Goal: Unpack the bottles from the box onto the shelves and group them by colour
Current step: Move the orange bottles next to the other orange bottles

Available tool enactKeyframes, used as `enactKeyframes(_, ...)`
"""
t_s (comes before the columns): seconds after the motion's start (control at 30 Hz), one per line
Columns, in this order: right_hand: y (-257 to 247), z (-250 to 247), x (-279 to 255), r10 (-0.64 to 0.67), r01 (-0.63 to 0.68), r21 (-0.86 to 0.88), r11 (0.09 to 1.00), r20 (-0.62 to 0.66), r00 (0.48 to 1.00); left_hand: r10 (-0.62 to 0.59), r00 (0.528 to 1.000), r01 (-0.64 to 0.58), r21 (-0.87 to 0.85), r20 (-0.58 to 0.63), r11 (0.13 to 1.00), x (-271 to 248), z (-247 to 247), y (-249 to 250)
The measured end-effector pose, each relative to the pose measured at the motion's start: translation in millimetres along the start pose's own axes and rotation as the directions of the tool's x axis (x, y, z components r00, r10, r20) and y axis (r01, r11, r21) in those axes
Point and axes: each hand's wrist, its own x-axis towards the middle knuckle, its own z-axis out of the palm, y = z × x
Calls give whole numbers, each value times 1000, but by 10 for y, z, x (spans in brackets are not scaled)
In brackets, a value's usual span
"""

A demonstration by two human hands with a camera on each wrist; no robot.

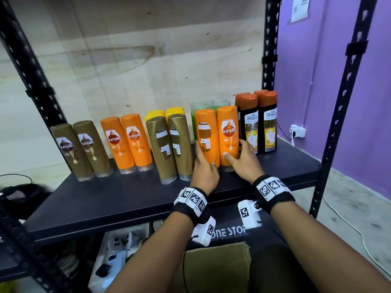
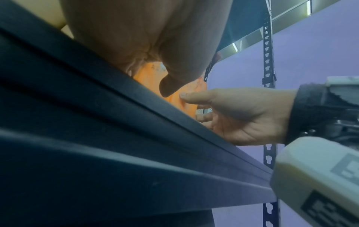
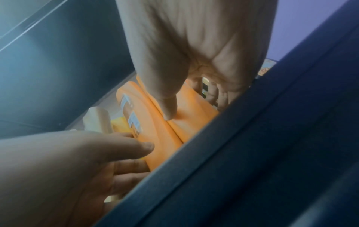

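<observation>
Together, left hand (image 1: pixel 204 172) and right hand (image 1: pixel 243 158) clasp two upright orange bottles (image 1: pixel 218 136), thumbs in front.

Dark shelf (image 1: pixel 118 199) with bottles upright in a row, left hand (image 1: pixel 204 169) gripping an orange bottle (image 1: pixel 207 137), right hand (image 1: pixel 243 158) gripping its orange neighbour (image 1: pixel 228 134), the two touching, green bottles (image 1: pixel 198 111) behind, cardboard box (image 1: pixel 215 269) below.
</observation>
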Motion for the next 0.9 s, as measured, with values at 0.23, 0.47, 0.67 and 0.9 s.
enactKeyframes(0.23, 57, -32, -55, -24, 23, 17, 1000, 19, 1000, 27, 1000, -26, 11, -9, 1000, -29, 23, -78)
enactKeyframes(0.47, 31, -182, -222, -43, 42, 11, 999, 71, 997, 40, 999, -40, 7, -7, 999, -113, 8, -103)
enactKeyframes(0.67, 34, -305, -376, -44, 45, 0, 999, 65, 997, 66, 998, -66, -14, -22, 998, -287, -114, -146)
enactKeyframes(0.9, 9, -377, -503, -29, 31, -28, 999, 70, 997, 73, 997, -73, -2, -8, 997, -452, -241, -176)
